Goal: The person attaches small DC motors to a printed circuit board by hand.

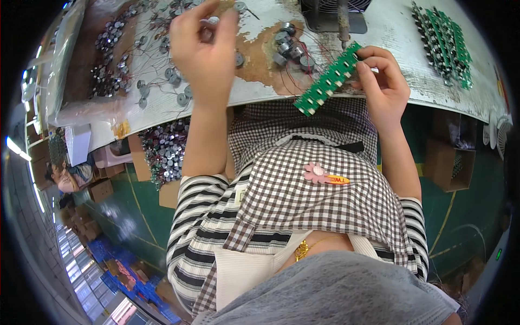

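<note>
My right hand [385, 86] pinches the upper right end of a long green circuit board strip [328, 81] between thumb and fingers. The strip slants over the table's near edge, with small white and dark parts along it. Just above its upper end, a metal rod with a narrow tip [343, 24] points down; whether they touch I cannot tell. My left hand [203, 46] is raised over the table, its fingers bent and blurred by motion. Anything in its fingertips is not clear. Between the hands lies a cluster of small round silver motors [292, 49] with thin red wires.
More wired motors [174, 76] are scattered at the left, beside clear plastic sheeting [62, 70]. Several populated green boards [444, 46] lie at the far right. A dark fan-like unit [336, 6] stands at the back. Below the table are a box of motors [165, 151] and a carton [450, 162].
</note>
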The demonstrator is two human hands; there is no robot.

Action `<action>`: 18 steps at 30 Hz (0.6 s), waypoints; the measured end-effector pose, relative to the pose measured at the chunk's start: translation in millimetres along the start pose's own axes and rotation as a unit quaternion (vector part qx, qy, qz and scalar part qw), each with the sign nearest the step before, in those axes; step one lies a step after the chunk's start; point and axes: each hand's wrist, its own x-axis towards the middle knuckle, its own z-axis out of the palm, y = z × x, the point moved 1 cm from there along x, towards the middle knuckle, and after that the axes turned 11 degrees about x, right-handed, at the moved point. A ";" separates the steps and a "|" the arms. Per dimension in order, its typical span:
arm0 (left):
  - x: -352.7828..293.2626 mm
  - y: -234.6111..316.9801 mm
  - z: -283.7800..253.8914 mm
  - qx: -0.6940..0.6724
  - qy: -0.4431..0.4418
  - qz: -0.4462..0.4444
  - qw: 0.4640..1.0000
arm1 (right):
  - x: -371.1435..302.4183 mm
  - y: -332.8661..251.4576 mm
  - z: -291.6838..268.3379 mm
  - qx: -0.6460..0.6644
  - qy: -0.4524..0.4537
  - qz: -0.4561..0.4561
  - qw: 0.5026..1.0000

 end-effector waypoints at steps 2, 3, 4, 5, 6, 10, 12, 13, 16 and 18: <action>-5.6 1.2 -22.4 0.048 -0.081 -0.060 0.994 | 0.9 1.5 -1.4 0.005 -0.004 0.004 1.000; -9.0 11.0 -32.5 0.089 -0.166 -0.090 0.978 | 0.2 1.7 -3.4 0.001 -0.004 0.009 1.000; -16.8 3.6 -33.1 0.160 -0.254 -0.057 0.952 | 1.1 2.8 -3.6 0.014 -0.004 0.014 1.000; -23.7 -0.9 -37.1 0.224 -0.298 -0.033 0.927 | 1.7 2.3 -1.9 0.029 -0.008 0.021 0.999; -30.5 -5.9 -37.4 0.280 -0.343 -0.006 0.897 | 2.3 4.0 -2.5 0.040 -0.011 0.026 0.999; -38.8 -22.5 -29.2 0.348 -0.332 -0.028 0.876 | 5.0 7.4 -0.6 0.043 -0.018 0.013 0.999; -33.8 -23.3 -26.1 0.306 -0.305 -0.005 0.902 | 4.8 8.7 -4.9 0.023 -0.038 0.002 0.999; -32.3 -18.4 -26.9 0.281 -0.294 -0.005 0.914 | 3.5 8.7 -6.8 0.019 -0.033 0.002 0.999; -31.1 -8.6 -27.2 0.244 -0.287 0.029 0.926 | 2.2 10.4 -9.0 0.006 -0.029 0.007 1.000; -36.3 -8.0 -24.4 0.243 -0.273 0.028 0.930 | 2.1 10.4 -8.1 0.022 -0.032 0.005 0.999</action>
